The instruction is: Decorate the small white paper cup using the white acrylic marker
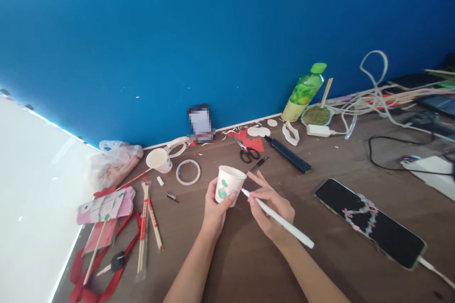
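My left hand (215, 203) is wrapped round a white paper cup (227, 182) printed with green leaves and pink marks. The cup stands roughly upright above the table, its mouth facing up. In my right hand (272, 206) is a slim white pen (284, 221), slanting down to the right. Its narrow tip lies close beside the right side of the cup; whether they touch I cannot tell. Just beyond the cup are a black pen (258, 164) and scissors (246, 150) with black handles, resting partly on red paper (256, 141).
Another paper cup (159, 160) and a tape roll (188, 172) are at left, near wrapped chopsticks (143, 229), red ribbon (76, 265) and a key (115, 262). A phone (369, 222) lies at right. A green bottle (304, 92) and cables (355, 104) line the blue wall.
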`<state>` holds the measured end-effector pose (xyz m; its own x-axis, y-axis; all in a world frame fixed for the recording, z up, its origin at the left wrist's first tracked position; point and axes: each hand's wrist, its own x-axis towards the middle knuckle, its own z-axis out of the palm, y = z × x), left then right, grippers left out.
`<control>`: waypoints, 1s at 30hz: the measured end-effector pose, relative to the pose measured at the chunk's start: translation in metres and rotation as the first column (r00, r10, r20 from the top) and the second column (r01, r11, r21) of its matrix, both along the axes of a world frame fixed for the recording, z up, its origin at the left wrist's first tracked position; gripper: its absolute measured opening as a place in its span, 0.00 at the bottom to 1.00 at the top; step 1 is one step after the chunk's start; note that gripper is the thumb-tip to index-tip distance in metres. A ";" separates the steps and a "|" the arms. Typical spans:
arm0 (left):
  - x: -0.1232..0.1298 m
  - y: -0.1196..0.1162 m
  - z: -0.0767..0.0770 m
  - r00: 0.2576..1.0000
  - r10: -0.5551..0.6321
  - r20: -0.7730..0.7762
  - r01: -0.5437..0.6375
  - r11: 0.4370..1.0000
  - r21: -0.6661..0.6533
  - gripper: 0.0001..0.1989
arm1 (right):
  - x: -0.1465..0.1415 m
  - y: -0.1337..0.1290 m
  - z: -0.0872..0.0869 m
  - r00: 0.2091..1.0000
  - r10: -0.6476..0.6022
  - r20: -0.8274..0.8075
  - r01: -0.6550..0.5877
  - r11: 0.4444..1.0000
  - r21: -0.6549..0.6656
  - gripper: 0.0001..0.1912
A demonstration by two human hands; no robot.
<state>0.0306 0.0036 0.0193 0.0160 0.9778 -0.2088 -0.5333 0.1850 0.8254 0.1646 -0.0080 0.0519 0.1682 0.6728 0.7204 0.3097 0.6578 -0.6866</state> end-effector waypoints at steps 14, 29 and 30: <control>-0.002 -0.004 0.004 0.959 0.053 -0.277 -0.022 0.993 0.113 0.29 | -0.002 0.001 -0.001 0.992 -0.008 0.126 0.007 1.000 0.003 0.10; -0.003 -0.004 0.001 0.971 0.028 -0.239 -0.002 0.994 0.112 0.28 | -0.002 0.002 -0.004 0.998 -0.037 0.054 0.038 0.999 -0.005 0.11; -0.003 -0.003 0.001 0.972 0.030 -0.232 -0.004 0.994 0.110 0.28 | -0.002 0.002 -0.004 0.998 -0.030 0.049 0.030 1.000 -0.008 0.12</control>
